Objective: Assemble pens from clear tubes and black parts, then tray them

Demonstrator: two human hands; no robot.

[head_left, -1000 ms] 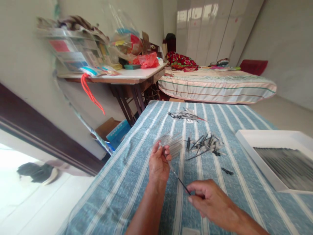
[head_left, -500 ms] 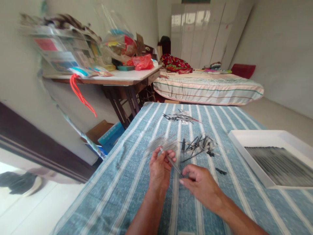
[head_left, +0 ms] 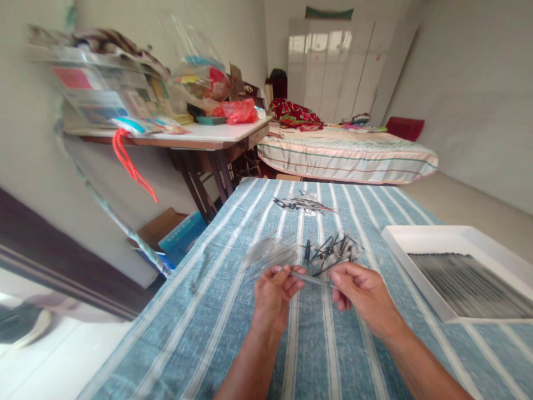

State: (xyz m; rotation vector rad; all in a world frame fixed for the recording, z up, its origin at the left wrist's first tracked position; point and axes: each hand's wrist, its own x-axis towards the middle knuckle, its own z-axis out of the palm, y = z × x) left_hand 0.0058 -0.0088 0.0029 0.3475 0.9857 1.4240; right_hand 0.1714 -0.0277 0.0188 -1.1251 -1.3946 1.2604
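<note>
over a table covered by a blue cloth with white stripes (head_left: 200,333), a slim, straight, translucent grey tube (head_left: 312,279) is being held nearly level between two bare hands. the tube's left end is being pinched between the thumb and fingers of the left hand (head_left: 273,291), whose other fingers are being kept loosely curled with the palm turned up. the opposite end is being gripped between the thumb and forefinger of the right hand (head_left: 364,294), the remaining fingers being bent beneath; the very tip is being hidden by them. the tube is being held above the cloth, between the piles and the near edge of the view.

just beyond the left hand, a loose heap of clear, thin tubes (head_left: 268,253) is being shown in soft blur. beyond the right hand, a jumbled pile of short black and whitish pieces (head_left: 339,250) is being supported by the cloth. farther off, a flat cluster of thin black and grey sticks (head_left: 302,204) is being seen across a small white printed paper (head_left: 310,213). at the right, rows of slender dark grey rods (head_left: 470,283) are being contained by a shallow white rectangular tray (head_left: 449,233).

in the background, a crumpled red plastic bag (head_left: 241,111) is being held up by a white-topped side table (head_left: 220,132), and a bed with a pale striped sheet (head_left: 345,158) is being partly covered by a red patterned cloth (head_left: 293,113).
</note>
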